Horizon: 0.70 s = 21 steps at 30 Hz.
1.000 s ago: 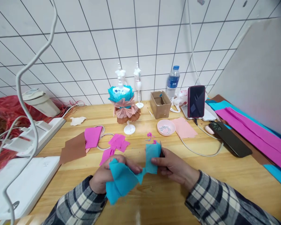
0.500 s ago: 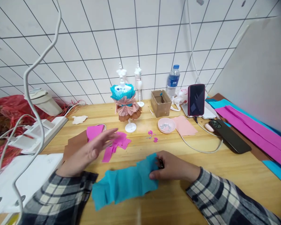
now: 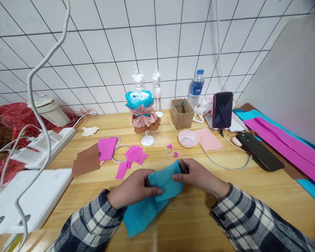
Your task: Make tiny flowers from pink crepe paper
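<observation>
Just beyond the left hand (image 3: 136, 187) lie thin, flat magenta scraps (image 3: 133, 154). That hand pinches, thumb on top, the left side of a turquoise rectangular sheet of thin cloth or crepe-like paper (image 3: 170, 187), which sits between both hands and droops below the left grip. It looks light, limp and quick to crease, perhaps easily torn; gentle finger-and-thumb holds near opposite edges should suit it. The right hand (image 3: 201, 176) grasps its right end along with a mostly hidden dark tool (image 3: 185, 168). Half a second earlier the left hand was open, off the sheet; now it grips, and the outstretched length is doubled over.
</observation>
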### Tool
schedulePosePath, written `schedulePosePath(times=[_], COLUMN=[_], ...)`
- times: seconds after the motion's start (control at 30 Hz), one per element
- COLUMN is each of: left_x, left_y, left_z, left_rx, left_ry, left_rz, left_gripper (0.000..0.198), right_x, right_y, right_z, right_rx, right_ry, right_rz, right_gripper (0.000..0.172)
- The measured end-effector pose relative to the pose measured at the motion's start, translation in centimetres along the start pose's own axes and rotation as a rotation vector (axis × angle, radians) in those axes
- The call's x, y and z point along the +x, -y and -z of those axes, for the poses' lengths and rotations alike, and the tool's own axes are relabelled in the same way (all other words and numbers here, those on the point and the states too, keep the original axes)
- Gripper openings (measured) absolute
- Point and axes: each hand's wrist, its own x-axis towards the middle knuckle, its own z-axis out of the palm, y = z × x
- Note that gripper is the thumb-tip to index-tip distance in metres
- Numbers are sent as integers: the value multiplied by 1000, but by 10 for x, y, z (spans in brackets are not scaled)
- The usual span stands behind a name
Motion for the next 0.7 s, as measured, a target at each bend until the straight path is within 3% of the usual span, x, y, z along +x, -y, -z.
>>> schedulePosePath(times=[0.07, 0.17, 0.27, 0.33, 0.4, 0.47, 0.6, 0.7], left_x=[-8, -18, -17, -11, -5, -1, -2, -3], left_y=[-3, -9, -12, -13, -13, -11, -9, -9], left_z=[5, 8, 0, -8, -14, -16, -9, -5], left_rx=[58, 73, 18, 28, 36, 3, -38, -43], left_ry=[11, -189, -158, -138, -78, -34, 38, 61], left_rz=[-82, -288, -310, -212, -136, -76, -2, -48], left_gripper=[53, 102, 118, 102, 55, 33, 27, 35], right_x=[-2, -8, -13, -14, -13, -11, -9, -11], right_y=[6, 17, 22, 22, 20, 18, 17, 18], right_z=[-2, -13, -26, -30, -29, -25, -19, -21], right_rx=[-114, -330, -398, -365, -301, -228, -135, -230], right_ry=[-5, 58, 85, 39, -1, -15, -7, 18], right_rz=[21, 78, 188, 225, 197, 140, 87, 137], right_gripper=[30, 25, 23, 22, 19, 17, 14, 10])
